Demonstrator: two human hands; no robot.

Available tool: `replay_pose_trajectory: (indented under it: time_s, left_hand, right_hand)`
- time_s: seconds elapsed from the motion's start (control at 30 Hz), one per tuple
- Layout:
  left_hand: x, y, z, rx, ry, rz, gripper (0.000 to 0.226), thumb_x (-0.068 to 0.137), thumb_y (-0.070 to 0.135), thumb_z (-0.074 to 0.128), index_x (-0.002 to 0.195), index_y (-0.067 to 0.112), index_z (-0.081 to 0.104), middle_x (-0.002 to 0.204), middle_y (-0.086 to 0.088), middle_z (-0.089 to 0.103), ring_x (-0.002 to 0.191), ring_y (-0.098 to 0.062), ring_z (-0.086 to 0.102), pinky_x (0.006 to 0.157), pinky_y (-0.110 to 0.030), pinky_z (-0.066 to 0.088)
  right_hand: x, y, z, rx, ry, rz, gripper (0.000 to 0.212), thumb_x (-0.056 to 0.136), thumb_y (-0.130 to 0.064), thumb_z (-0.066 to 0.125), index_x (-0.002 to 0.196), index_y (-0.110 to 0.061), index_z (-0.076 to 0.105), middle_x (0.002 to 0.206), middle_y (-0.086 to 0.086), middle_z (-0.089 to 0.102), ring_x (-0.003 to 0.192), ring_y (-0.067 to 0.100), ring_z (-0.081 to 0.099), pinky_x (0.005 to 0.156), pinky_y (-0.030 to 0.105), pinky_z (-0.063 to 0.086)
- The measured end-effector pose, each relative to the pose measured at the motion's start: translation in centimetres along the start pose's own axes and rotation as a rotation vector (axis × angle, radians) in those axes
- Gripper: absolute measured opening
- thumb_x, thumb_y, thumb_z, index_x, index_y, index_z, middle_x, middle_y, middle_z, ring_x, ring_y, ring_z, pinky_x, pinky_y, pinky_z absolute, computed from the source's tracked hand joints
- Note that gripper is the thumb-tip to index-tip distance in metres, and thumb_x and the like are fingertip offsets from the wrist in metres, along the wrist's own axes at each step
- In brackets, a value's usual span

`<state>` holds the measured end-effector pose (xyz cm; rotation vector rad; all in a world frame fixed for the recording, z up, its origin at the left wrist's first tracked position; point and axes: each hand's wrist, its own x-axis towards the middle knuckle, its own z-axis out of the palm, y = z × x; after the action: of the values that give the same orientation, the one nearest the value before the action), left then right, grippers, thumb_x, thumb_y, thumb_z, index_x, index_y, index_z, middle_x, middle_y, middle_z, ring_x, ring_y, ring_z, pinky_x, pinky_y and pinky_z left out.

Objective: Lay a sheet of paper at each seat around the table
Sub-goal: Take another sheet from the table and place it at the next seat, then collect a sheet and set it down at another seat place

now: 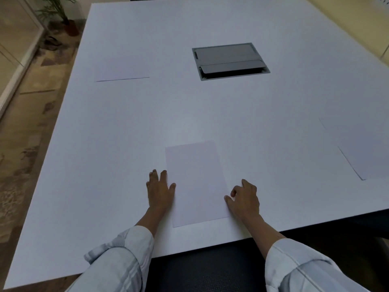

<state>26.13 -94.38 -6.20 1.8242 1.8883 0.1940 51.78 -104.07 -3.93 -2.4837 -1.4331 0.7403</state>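
Paper sheet [196,183], smooth white rectangle, flat on our matte table [147,114], left hand [160,190] and right hand [245,199] spread open at its long edges.

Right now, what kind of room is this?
Probably an office meeting room: a big white table with a grey cable box set in its middle, a sheet of paper at a seat, and a dark chair.

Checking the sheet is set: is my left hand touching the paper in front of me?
Touching. Head view: left hand thumb lies over the near sheet left edge.
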Motion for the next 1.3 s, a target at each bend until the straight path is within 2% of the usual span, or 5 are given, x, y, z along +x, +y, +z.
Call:
replay_pose_trajectory:
  time_s: [0.6, 0.67, 0.77, 0.87, 1.3]
  left_hand:
    - [0.7, -1.0, 0.8, 0.054, -0.037, 0.015, 0.052, 0.099, 0.036, 0.048, 0.148, 0.021, 0.038, 0.162, -0.025, 0.011, 0.151, -0.038, 0.004, 0.122, -0.052, 0.015]
    - [0.6, -1.0, 0.5, -0.001, -0.049, 0.007, 0.058, 0.098, 0.037, 0.049, 0.151, 0.021, 0.033, 0.163, -0.022, 0.009, 0.152, -0.035, 0.002, 0.122, -0.051, 0.014]
    - [0.3, -1.0, -1.0, -0.074, -0.019, -0.015, 0.066, 0.097, 0.039, 0.051, 0.155, 0.022, 0.024, 0.164, -0.018, 0.008, 0.153, -0.032, 0.003, 0.122, -0.05, 0.016]
    - [-0.6, -1.4, -3.8, -0.057, 0.013, 0.005, 0.068, 0.098, 0.041, 0.051, 0.156, 0.023, 0.021, 0.164, -0.016, 0.01, 0.153, -0.03, 0.005, 0.122, -0.049, 0.019]
    - [-5.4, -10.7, -19.4, -0.026, 0.142, 0.119, 0.068, 0.098, 0.044, 0.049, 0.156, 0.021, 0.021, 0.164, -0.015, 0.016, 0.152, -0.029, 0.011, 0.122, -0.043, 0.022]
  right_hand:
    - [0.2, 0.2, 0.0, -0.021, -0.004, 0.005, 0.028, 0.084, -0.039, 0.072, 0.094, -0.012, 0.07, 0.156, 0.008, 0.039, 0.145, 0.026, 0.027, 0.097, 0.039, 0.049]
    - [0.5, 0.2, -0.5, -0.027, -0.015, 0.003, 0.032, 0.082, -0.043, 0.073, 0.091, -0.013, 0.07, 0.147, 0.006, 0.049, 0.139, 0.028, 0.036, 0.094, 0.039, 0.051]
    - [0.9, 0.0, -2.2, -0.021, -0.052, 0.026, 0.04, 0.077, -0.053, 0.073, 0.089, -0.015, 0.069, 0.11, 0.002, 0.067, 0.113, 0.027, 0.057, 0.082, 0.036, 0.054]
    - [0.9, -0.3, -4.8, -0.039, -0.098, 0.07, 0.044, 0.076, -0.057, 0.074, 0.092, -0.016, 0.069, 0.098, 0.003, 0.071, 0.092, 0.024, 0.067, 0.074, 0.03, 0.052]
    - [-5.0, -14.0, -10.5, -0.236, -0.182, -0.067, 0.043, 0.083, -0.051, 0.07, 0.109, -0.016, 0.068, 0.12, 0.008, 0.066, 0.108, 0.025, 0.065, 0.093, 0.039, 0.055]
